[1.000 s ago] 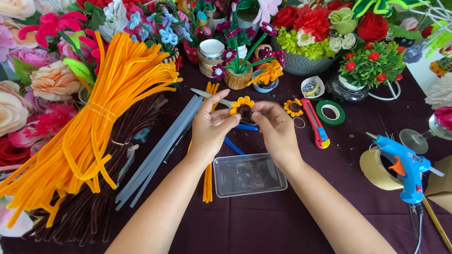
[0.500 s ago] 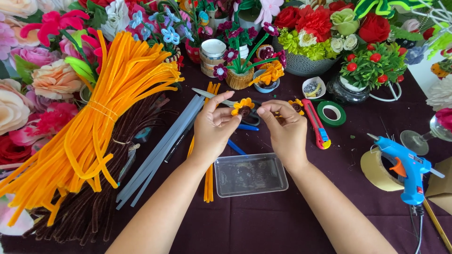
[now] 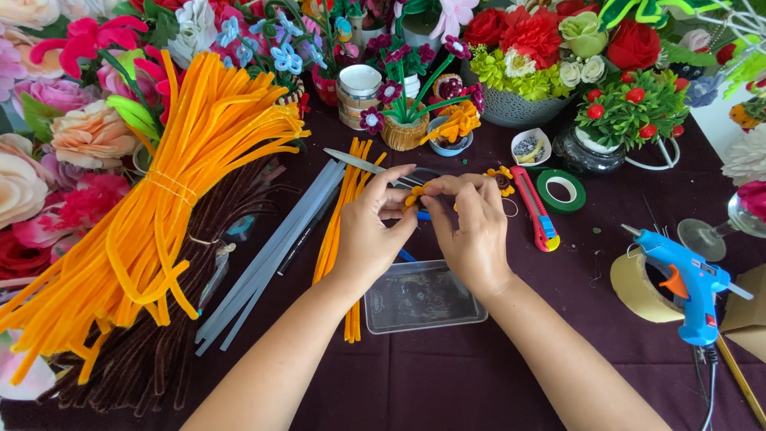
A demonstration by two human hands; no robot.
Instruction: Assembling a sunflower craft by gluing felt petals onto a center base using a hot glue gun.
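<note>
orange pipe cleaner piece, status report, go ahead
Left hand and right hand both pinching orange piece. Held above clear tray. Nothing in the way.

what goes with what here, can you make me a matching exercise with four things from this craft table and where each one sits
Things:
1. glue gun
2. orange pipe cleaner bundle
3. clear plastic tray
4. green tape roll

Places:
A. just below both hands
B. far left, over a dark brown bundle
C. right edge, beside a brown tape roll
D. right of the red utility knife

Pairs: 1-C, 2-B, 3-A, 4-D
</note>
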